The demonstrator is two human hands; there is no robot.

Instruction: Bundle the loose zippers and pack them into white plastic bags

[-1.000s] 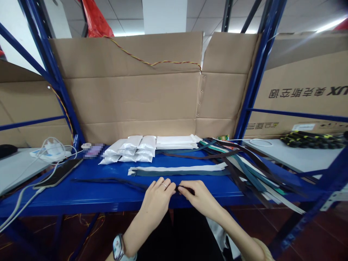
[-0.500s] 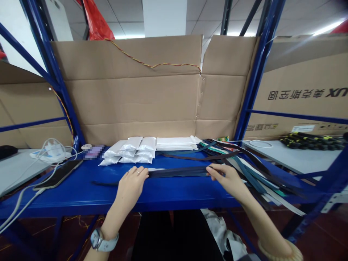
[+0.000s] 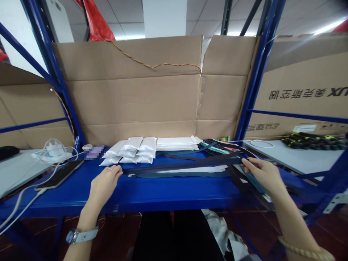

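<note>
A long black zipper strip (image 3: 179, 165) is stretched level above the blue shelf (image 3: 168, 192), held at both ends. My left hand (image 3: 104, 181) pinches its left end, fingers closed, a ring on one finger and a watch on the wrist. My right hand (image 3: 261, 173) pinches the right end, over a fanned heap of dark, teal and white zipper strips (image 3: 244, 159). Beneath the stretched strip lie a white strip and a dark teal strip (image 3: 187, 173) side by side.
White sealed packets (image 3: 133, 150) and a flat stack of white strips (image 3: 176, 142) sit at the back against a cardboard wall (image 3: 130, 98). A phone (image 3: 58, 174) with white cables lies at left. Black-and-yellow tools (image 3: 312, 139) rest on the grey table at right.
My hands started together at the shelf's front edge on the black strip. They have moved apart, left hand going left and right hand going right, pulling the strip straight and lifting it back.
</note>
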